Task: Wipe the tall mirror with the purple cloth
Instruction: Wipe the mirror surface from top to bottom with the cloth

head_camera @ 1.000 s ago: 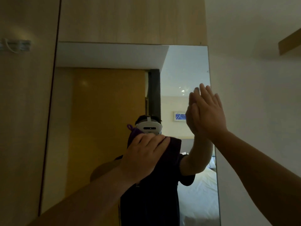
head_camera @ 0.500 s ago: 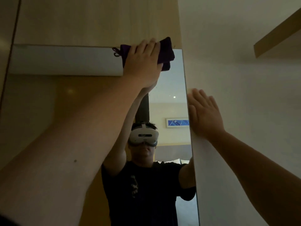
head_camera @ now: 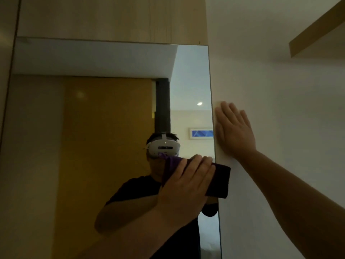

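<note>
The tall mirror [head_camera: 97, 128] fills the left and middle of the view, set in a light wood panel. My left hand [head_camera: 183, 186] presses the folded purple cloth [head_camera: 220, 182] flat against the glass near the mirror's right edge, at about mid height. The cloth's right end overlaps the white wall. My right hand [head_camera: 233, 131] lies flat with straight fingers on the white wall just beside the mirror's right edge, above the cloth. The mirror reflects a person with a white headset.
A white wall [head_camera: 280, 90] runs along the mirror's right side. A wooden shelf or beam [head_camera: 317, 28] juts out at the upper right. Light wood panelling [head_camera: 112, 17] sits above the mirror.
My left hand has carried the cloth from the mirror's top edge down to mid height by the right edge. My right hand stays flat on the wall.
</note>
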Demonstrator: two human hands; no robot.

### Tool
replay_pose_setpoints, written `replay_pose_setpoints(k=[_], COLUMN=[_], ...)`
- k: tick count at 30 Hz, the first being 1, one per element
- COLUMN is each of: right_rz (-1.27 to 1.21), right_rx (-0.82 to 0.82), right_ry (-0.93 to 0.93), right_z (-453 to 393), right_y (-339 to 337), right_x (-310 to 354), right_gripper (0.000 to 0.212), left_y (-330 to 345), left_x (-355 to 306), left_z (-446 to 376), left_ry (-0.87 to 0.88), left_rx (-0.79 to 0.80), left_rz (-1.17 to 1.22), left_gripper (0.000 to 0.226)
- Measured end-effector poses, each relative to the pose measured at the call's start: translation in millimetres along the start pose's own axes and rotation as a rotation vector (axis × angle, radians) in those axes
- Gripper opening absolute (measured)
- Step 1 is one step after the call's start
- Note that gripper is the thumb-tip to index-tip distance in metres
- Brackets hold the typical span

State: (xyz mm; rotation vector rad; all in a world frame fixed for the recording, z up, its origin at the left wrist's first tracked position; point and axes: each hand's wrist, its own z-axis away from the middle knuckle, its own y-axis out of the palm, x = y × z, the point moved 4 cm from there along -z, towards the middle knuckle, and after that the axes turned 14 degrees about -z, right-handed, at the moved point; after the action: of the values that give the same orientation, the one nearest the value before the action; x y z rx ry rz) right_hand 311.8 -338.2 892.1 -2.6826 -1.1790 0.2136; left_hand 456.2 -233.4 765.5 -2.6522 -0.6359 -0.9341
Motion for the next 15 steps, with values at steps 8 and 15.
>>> replay_pose_setpoints(k=[8, 15], right_rz=[0.033, 0.036], right_rx=[0.038, -0.001], right_ry=[0.084, 0.055], right_z=[1, 3], right_y=[-15, -11], right_x=[-28, -33], right_gripper=[0.059, 0.057], left_y=[-14, -29], left_x=[83, 193], left_z=[-80, -238], left_ry=[-0.12, -0.323], left_rx=[-0.169, -0.01], left_rz=[0.06, -0.036], left_gripper=[0.05, 0.058])
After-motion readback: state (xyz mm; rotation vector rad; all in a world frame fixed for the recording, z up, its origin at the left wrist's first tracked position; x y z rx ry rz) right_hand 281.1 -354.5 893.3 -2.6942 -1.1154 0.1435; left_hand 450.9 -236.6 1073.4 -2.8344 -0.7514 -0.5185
